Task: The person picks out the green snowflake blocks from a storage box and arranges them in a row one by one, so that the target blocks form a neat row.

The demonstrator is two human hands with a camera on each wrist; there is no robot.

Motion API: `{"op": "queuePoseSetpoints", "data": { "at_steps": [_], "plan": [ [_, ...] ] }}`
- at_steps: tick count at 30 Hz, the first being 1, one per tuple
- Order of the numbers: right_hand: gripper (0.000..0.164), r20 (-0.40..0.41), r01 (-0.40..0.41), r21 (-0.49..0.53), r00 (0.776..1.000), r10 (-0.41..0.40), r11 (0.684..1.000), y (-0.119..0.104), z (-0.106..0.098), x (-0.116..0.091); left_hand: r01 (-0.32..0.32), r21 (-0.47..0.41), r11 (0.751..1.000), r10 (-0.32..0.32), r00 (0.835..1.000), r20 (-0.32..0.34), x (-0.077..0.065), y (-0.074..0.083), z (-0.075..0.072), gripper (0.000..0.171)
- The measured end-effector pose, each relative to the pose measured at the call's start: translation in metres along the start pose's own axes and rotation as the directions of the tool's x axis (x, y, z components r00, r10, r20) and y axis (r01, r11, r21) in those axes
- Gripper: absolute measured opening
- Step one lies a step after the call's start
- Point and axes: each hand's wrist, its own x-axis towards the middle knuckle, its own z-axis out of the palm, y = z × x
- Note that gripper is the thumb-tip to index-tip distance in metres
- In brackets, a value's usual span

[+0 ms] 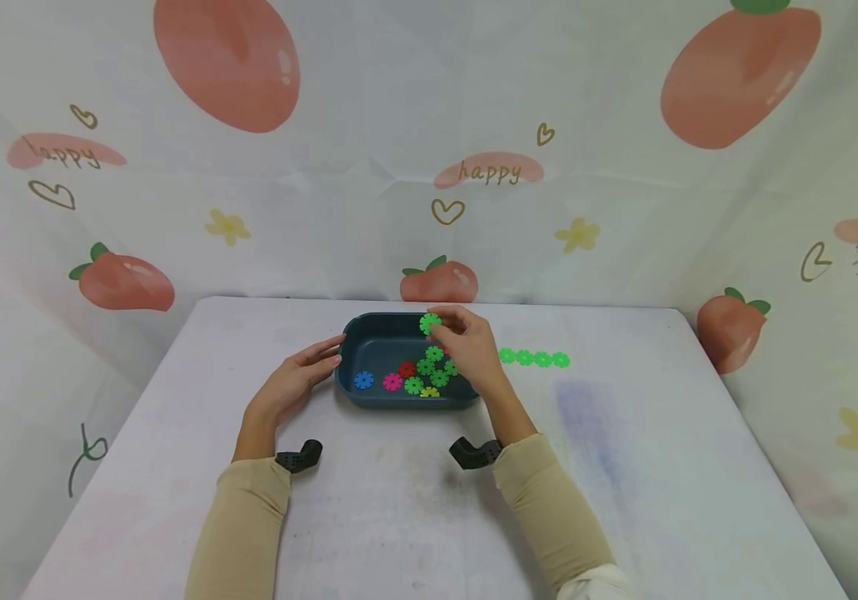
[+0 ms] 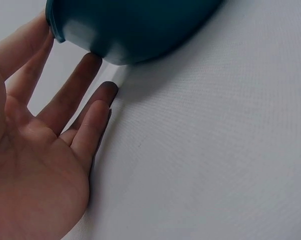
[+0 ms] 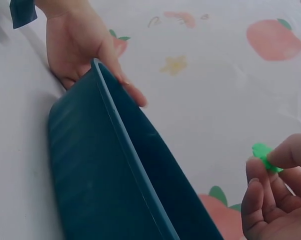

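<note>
My right hand (image 1: 468, 343) pinches a green snowflake-shaped plastic disc (image 1: 429, 323) between thumb and fingers, over the right part of a dark teal basin (image 1: 376, 402). In the right wrist view the same disc (image 3: 263, 155) shows above the rim level. My left hand (image 1: 294, 385) rests its extended fingers against the basin's left end; in the left wrist view the fingertips (image 2: 93, 57) touch its outer wall. Inside the basin lie several green discs (image 1: 439, 378), a blue one (image 1: 364, 380), a pink one (image 1: 392, 382), a red one (image 1: 407, 368) and a yellow one (image 1: 430, 392).
Right of the basin, a row of several green discs (image 1: 534, 357) lies joined end to end on the white table (image 1: 369, 517). A printed cloth (image 1: 354, 225) hangs behind the table. Black wrist mounts (image 1: 476, 452) jut inward from both wrists.
</note>
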Motion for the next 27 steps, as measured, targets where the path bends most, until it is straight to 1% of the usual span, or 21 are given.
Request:
{"op": "queuePoseSetpoints", "data": {
  "at_steps": [5,13,18,27],
  "plan": [
    [0.028,-0.031,-0.012,0.018,0.999,0.013,1.0,0.002,-0.005,-0.002,0.0,-0.001,1.0,0.0,1.0,0.001,0.0,-0.001,0.0,0.063],
    [0.03,-0.086,-0.026,0.012,0.996,0.027,1.0,0.005,-0.016,-0.005,0.001,-0.004,1.0,-0.001,1.0,0.003,0.001,-0.002,-0.001,0.062],
    [0.027,-0.104,-0.035,0.04,0.994,0.039,0.999,0.008,-0.023,-0.006,-0.002,-0.002,1.0,0.002,1.0,0.001,0.001,-0.002,0.0,0.062],
    [0.028,-0.139,-0.031,0.084,0.989,0.042,0.996,0.011,-0.041,-0.009,0.0,0.006,1.0,0.0,1.0,0.0,0.0,0.0,0.0,0.063]
  ]
}}
